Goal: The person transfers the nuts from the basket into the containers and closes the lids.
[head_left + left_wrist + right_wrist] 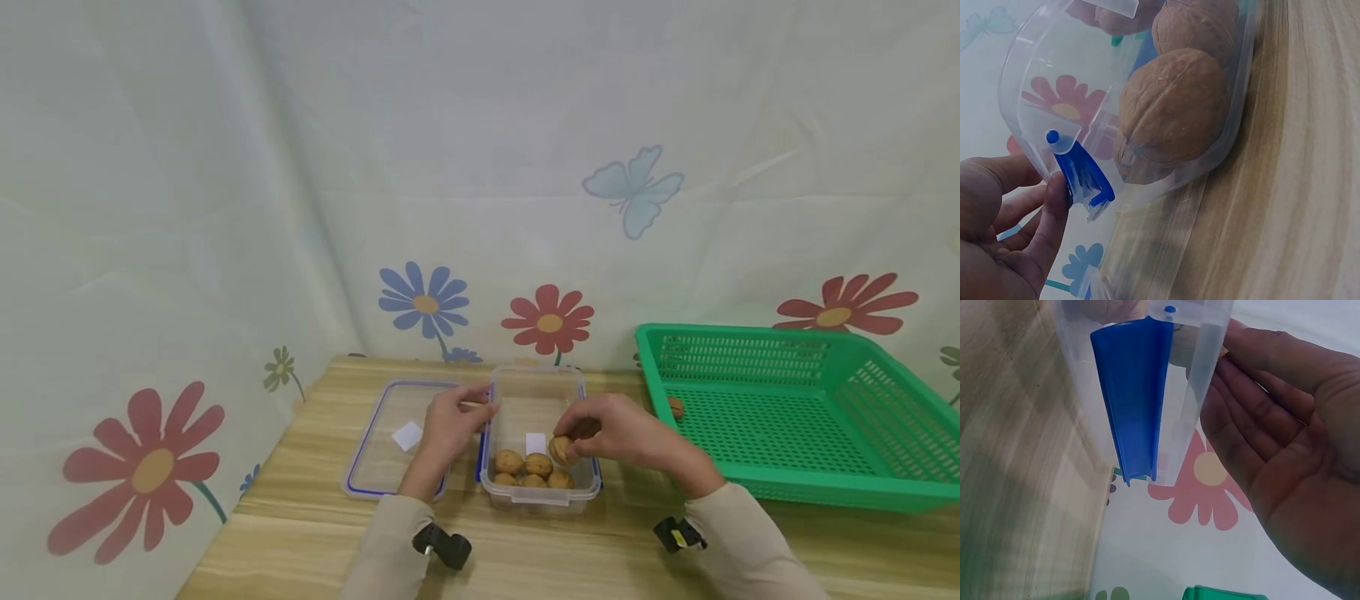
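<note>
A clear plastic food container [488,425] with blue side clips [1082,172] stands on the table, several walnuts [508,462] gathered at its near end. A small white paper square [536,442] shows by the walnuts. My left hand [452,419] grips the container's left side at the rim, thumb and fingers close by a clip in the left wrist view. Between the thumb and fingers of my right hand [621,429] is another walnut [561,451], held over the right part of the container; the wall partly covers it in the right wrist view.
The container's blue-edged clear lid [373,446] lies to the left, a white square [407,435] on it. At the right stands a green plastic basket [750,335] with a walnut [677,407] by its left wall. A flowered curtain [480,167] hangs behind the wooden table [300,533].
</note>
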Demonstrator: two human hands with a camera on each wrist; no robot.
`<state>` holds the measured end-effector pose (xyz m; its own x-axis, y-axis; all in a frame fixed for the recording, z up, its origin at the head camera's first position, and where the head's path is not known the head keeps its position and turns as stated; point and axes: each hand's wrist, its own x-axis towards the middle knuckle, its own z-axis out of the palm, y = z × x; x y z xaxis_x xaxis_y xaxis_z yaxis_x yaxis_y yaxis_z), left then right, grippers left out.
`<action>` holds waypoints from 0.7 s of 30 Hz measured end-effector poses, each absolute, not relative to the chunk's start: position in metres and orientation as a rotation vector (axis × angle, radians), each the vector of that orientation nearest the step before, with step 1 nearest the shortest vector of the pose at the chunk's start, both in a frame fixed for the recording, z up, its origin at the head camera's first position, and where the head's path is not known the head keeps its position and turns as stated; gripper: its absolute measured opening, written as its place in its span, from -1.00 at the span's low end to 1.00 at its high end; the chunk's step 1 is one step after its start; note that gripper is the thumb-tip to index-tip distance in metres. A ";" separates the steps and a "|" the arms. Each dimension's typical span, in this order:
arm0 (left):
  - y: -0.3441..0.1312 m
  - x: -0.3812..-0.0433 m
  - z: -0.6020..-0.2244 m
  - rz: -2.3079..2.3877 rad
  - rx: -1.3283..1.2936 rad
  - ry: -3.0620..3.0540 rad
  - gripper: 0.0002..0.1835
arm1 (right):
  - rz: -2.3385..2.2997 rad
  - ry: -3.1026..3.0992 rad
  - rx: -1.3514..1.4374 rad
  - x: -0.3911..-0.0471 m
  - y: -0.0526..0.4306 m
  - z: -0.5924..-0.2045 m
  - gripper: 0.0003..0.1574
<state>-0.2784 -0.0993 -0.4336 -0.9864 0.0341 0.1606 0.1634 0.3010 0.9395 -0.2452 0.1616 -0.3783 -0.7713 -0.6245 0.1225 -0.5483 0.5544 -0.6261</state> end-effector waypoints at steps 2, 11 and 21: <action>-0.099 -0.278 -0.433 -1.783 -0.194 -2.439 -0.61 | -0.998 2.673 -1.015 -0.246 0.161 -0.379 -0.78; -0.099 -0.279 -0.433 -1.792 -0.192 -2.436 -0.60 | -0.906 2.704 -1.010 -0.245 0.157 -0.382 -0.78; -0.100 -0.280 -0.435 -1.793 -0.192 -2.436 -0.60 | -0.868 2.736 -1.004 -0.244 0.153 -0.381 -0.78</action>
<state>-0.2801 -0.0997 -0.4352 -0.9859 0.0365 0.1635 0.1670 0.2945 0.9410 -0.2436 0.1528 -0.3814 -0.7776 -0.6211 0.0977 -0.5638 0.6200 -0.5456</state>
